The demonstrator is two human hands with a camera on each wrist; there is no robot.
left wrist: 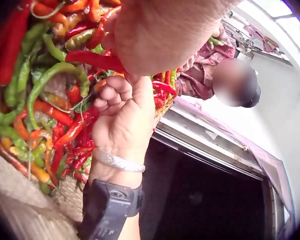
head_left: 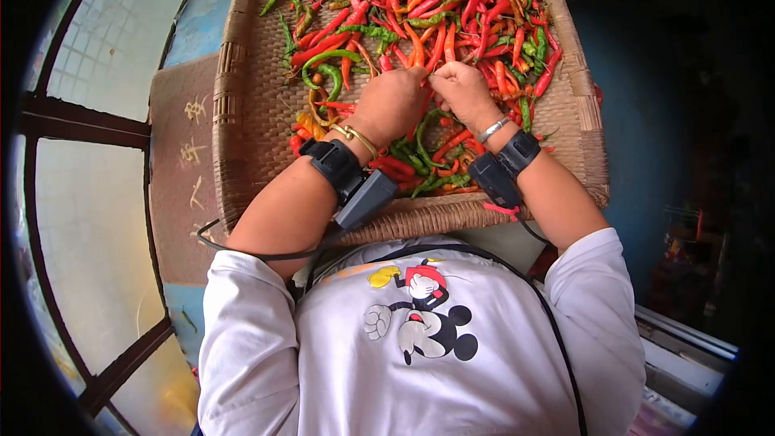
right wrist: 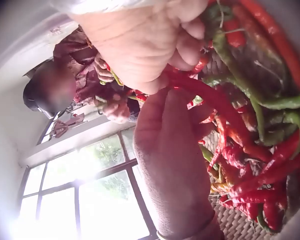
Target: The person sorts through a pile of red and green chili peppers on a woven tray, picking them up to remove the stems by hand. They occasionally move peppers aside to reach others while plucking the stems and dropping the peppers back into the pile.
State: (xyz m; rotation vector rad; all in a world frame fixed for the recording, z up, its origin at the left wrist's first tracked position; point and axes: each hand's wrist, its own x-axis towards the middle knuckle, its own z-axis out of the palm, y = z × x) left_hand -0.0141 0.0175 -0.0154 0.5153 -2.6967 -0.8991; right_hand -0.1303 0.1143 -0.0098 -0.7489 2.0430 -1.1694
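A wide woven basket tray (head_left: 250, 105) holds a heap of red, green and orange chilies (head_left: 452, 8). Both hands hover over the near part of the heap, knuckles up and fingertips meeting. My left hand (head_left: 413, 79), with a gold bangle, pinches one end of a long red chili (right wrist: 215, 100). My right hand (head_left: 440, 79), with a silver bangle, pinches the same red chili (left wrist: 92, 59) with curled fingers (left wrist: 110, 95). Black camera bands sit on both wrists.
Another person in floral clothes (left wrist: 202, 75) sits at the far side of the tray, hands among the chilies. A large window (head_left: 89, 218) runs along my left. A reddish mat with characters (head_left: 190, 161) lies beside the tray. Dark space is on my right.
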